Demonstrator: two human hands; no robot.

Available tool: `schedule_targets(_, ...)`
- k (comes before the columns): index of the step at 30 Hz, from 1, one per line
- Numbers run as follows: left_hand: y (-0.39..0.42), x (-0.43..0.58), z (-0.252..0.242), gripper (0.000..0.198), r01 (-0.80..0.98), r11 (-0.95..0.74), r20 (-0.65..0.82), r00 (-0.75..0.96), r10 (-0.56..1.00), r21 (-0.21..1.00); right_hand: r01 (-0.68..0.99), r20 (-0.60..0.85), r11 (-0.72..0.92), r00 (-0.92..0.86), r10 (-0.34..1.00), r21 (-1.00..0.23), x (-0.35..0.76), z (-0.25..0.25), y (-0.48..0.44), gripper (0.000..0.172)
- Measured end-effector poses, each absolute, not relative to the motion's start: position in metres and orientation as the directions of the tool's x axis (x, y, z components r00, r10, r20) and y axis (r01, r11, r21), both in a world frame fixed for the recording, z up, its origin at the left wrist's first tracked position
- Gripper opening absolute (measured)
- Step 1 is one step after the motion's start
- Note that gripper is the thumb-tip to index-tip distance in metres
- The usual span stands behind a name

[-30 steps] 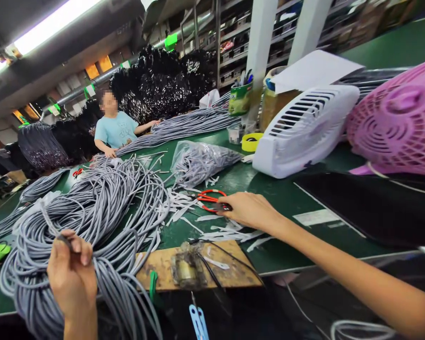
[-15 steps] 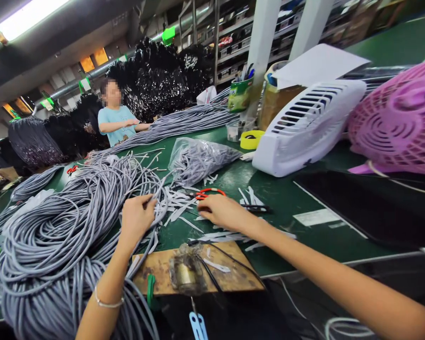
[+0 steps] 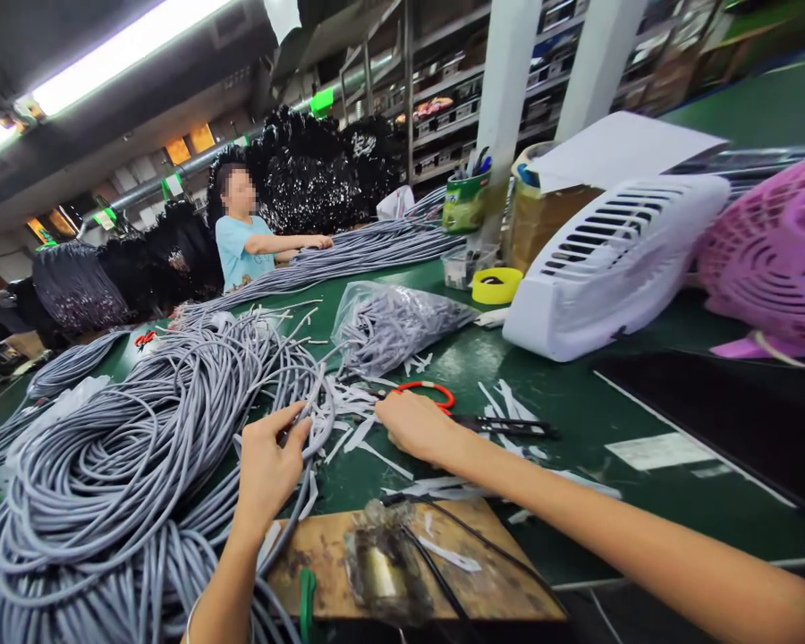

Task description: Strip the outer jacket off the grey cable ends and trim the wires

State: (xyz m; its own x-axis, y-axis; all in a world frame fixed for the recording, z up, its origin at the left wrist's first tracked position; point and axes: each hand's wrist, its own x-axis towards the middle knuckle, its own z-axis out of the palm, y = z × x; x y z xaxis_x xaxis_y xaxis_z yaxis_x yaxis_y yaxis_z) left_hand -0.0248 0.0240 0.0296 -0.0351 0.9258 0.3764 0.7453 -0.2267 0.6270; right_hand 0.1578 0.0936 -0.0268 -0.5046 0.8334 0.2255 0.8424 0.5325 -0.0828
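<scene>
A big tangled pile of grey cable (image 3: 121, 465) covers the left of the green table (image 3: 577, 411). My left hand (image 3: 268, 461) is closed in a pinch on one grey cable at the pile's right edge. My right hand (image 3: 412, 425) rests, fingers curled, on white cable offcuts (image 3: 368, 438) beside the red-handled scissors (image 3: 436, 394), which lie on the table. Whether the right hand holds anything is hidden. A wooden board (image 3: 483, 572) with a small metal fixture (image 3: 379, 572) lies just in front of me.
A clear bag of cable pieces (image 3: 389, 322), a white fan (image 3: 610, 268), a pink fan (image 3: 771, 250), yellow tape (image 3: 496, 284) and a green pen cup (image 3: 465, 201) stand on the table. A person in a blue shirt (image 3: 245, 246) works on cable bundles at the far end.
My left hand came up from the near edge of the pile to its right side and pinched a cable. My right hand left the scissors and moved left onto the offcuts.
</scene>
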Motion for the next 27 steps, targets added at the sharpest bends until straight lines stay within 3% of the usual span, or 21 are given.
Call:
schedule_targets(7, 0.02, -0.023, 0.028, 0.029, 0.714, -0.253, 0.369, -0.008, 0.929, 0.653, 0.899, 0.065, 0.423, -0.418, 0.906, -0.118, 0.172, 0.019, 0.097, 0.023)
schedule_targets(14, 0.018, -0.022, 0.025, 0.026, 0.69, -0.325, 0.466, -0.021, 0.884, 0.647, 0.77, -0.034, 0.455, -0.523, 0.852, -0.447, 0.165, 0.012, 0.103, 0.013)
schedule_targets(16, 0.018, -0.023, 0.025, 0.027, 0.662, -0.329, 0.462, -0.029, 0.886, 0.673, 0.736, 0.046, 0.469, -0.515, 0.856, -0.488, 0.165, 0.005, 0.106, 0.018)
schedule_targets(20, 0.016, -0.022, 0.024, 0.028, 0.61, -0.328, 0.439, -0.036, 0.898, 0.721, 0.618, 0.339, 0.552, -0.437, 0.833, -0.559, 0.162, 0.001, 0.097, 0.028)
schedule_targets(23, 0.013, -0.021, 0.024, 0.026, 0.597, -0.311, 0.441, -0.081, 0.894, 0.739, 0.533, 0.541, 0.67, -0.404, 0.738, -0.516, 0.15, 0.009, 0.08, 0.027)
schedule_targets(27, 0.009, -0.019, 0.026, 0.026, 0.627, -0.31, 0.486, -0.127, 0.865, 0.715, 0.388, 0.683, 0.765, -0.355, 0.638, -0.513, 0.128, 0.016, 0.061, 0.029)
